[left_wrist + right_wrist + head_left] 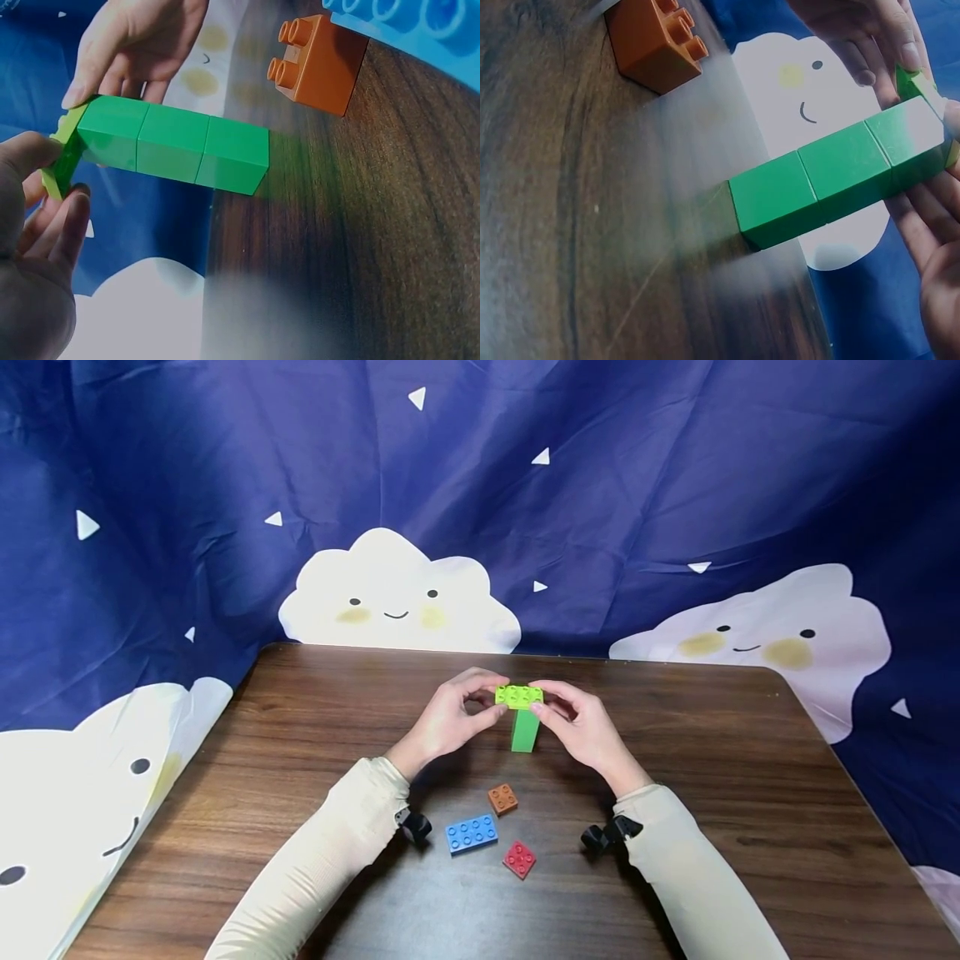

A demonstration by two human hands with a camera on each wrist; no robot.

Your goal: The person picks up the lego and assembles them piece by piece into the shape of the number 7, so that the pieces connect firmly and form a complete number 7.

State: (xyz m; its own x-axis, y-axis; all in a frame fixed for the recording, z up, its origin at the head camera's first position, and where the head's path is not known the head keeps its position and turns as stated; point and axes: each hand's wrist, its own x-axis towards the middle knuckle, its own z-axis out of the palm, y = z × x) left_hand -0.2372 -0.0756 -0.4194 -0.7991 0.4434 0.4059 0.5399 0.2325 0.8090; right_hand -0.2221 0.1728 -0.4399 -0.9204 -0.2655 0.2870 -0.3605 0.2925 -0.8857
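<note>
A lime-green studded brick (pixel 518 697) lies across the top of a column of three green bricks (pixel 524 732), which stands upright on the table. My left hand (pixel 448 714) pinches the lime brick's left end between thumb and fingers. At the opposite end, my right hand (pixel 587 727) pinches the same brick. The left wrist view shows the lime brick (pixel 66 150) at one end of the green column (pixel 172 144), with the thumb and fingers of both hands on it. In the right wrist view, fingers partly hide the lime brick.
Nearer the person, an orange-brown brick (pixel 502 798), a blue brick (pixel 472 833) and a red brick (pixel 520 859) lie on the wooden table (pixel 712 760). A dark blue cloth (pixel 600 510) with clouds hangs behind the table's far edge.
</note>
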